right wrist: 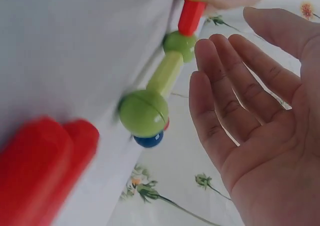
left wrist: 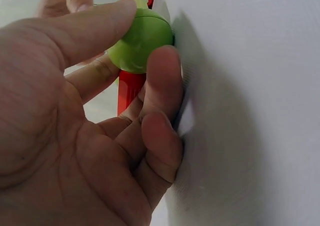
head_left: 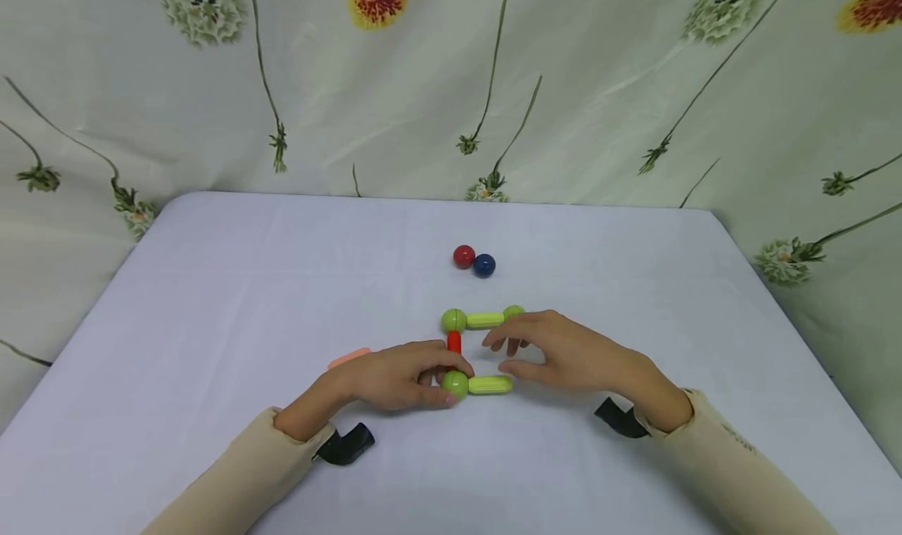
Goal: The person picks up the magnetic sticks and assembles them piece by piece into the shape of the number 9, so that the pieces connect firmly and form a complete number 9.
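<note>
A flat frame of magnetic pieces lies mid-table: a near green ball (head_left: 456, 384) with a green rod (head_left: 491, 384) to its right, a red rod (head_left: 454, 341) running back to a far green ball (head_left: 454, 320), then a second green rod (head_left: 485, 320) and another green ball (head_left: 514, 312). My left hand (head_left: 440, 384) pinches the near green ball (left wrist: 142, 41) between thumb and fingers, the red rod (left wrist: 131, 91) just beyond. My right hand (head_left: 502, 355) hovers open at the frame's right side, palm (right wrist: 250, 116) facing the pieces and holding nothing.
A red ball (head_left: 463, 256) and a blue ball (head_left: 484, 265) sit touching behind the frame. A pink rod (head_left: 348, 357) lies left of my left hand. A blurred red piece (right wrist: 45, 171) fills the right wrist view's corner. A floral curtain (head_left: 451, 81) hangs behind the white table (head_left: 211, 300).
</note>
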Action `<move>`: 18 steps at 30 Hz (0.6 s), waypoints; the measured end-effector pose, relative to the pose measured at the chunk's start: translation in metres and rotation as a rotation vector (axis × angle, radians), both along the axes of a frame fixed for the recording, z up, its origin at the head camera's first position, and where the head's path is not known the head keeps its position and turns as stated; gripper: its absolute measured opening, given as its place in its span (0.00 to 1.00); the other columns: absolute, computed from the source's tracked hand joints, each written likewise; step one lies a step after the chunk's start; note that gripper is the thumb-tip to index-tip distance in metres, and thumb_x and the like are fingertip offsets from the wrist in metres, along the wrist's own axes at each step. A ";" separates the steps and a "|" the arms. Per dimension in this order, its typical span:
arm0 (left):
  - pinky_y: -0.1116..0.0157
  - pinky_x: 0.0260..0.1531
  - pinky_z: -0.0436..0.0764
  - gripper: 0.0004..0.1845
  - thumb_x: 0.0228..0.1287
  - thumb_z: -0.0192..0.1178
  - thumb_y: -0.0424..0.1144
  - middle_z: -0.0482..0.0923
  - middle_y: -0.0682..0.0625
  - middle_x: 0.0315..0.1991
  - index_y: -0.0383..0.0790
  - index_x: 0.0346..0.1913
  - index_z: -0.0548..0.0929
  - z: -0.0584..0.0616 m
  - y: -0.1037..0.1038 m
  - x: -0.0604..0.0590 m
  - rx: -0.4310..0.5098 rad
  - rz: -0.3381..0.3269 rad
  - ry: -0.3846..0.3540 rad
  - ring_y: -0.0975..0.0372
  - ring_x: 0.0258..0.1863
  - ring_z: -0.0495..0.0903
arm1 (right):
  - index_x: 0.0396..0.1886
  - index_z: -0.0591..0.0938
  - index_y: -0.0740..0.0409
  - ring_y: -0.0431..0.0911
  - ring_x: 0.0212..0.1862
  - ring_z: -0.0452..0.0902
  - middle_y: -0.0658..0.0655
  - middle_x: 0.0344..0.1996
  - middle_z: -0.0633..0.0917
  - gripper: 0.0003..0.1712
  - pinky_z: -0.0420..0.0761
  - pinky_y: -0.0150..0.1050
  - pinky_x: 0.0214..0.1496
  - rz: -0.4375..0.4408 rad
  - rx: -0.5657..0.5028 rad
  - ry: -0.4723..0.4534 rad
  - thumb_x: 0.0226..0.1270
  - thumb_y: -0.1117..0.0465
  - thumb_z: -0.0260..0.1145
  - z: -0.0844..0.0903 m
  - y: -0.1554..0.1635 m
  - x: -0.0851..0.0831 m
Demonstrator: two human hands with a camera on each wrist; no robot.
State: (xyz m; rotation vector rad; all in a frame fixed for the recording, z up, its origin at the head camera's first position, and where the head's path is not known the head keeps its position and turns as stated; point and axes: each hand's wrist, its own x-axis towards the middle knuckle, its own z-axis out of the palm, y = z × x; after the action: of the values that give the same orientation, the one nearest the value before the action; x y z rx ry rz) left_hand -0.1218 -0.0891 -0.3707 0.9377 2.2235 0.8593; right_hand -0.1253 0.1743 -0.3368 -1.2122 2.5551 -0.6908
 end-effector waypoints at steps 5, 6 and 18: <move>0.71 0.34 0.74 0.16 0.63 0.61 0.45 0.72 0.58 0.36 0.57 0.54 0.77 0.002 0.001 0.001 0.005 -0.003 -0.005 0.66 0.33 0.72 | 0.52 0.79 0.50 0.34 0.42 0.77 0.46 0.45 0.83 0.17 0.81 0.41 0.44 -0.035 -0.064 0.004 0.63 0.56 0.65 0.009 0.004 -0.023; 0.71 0.34 0.74 0.16 0.63 0.61 0.45 0.72 0.58 0.37 0.57 0.54 0.77 0.003 0.001 0.001 0.009 -0.005 -0.006 0.65 0.33 0.72 | 0.51 0.80 0.49 0.34 0.42 0.77 0.47 0.45 0.83 0.17 0.81 0.41 0.44 -0.041 -0.081 0.007 0.62 0.56 0.65 0.010 0.005 -0.028; 0.71 0.33 0.74 0.16 0.62 0.61 0.46 0.71 0.58 0.36 0.59 0.53 0.77 0.002 0.001 0.001 -0.002 0.009 -0.019 0.66 0.33 0.72 | 0.50 0.79 0.51 0.47 0.49 0.77 0.51 0.50 0.81 0.16 0.81 0.42 0.49 -0.157 -0.157 -0.079 0.62 0.60 0.66 -0.003 0.008 -0.100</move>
State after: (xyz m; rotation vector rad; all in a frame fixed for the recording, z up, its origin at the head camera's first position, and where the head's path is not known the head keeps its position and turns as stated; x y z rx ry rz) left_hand -0.1211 -0.0882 -0.3685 0.9155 2.2134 0.8658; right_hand -0.2254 0.1826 -0.3401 -1.0136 2.5906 -0.9696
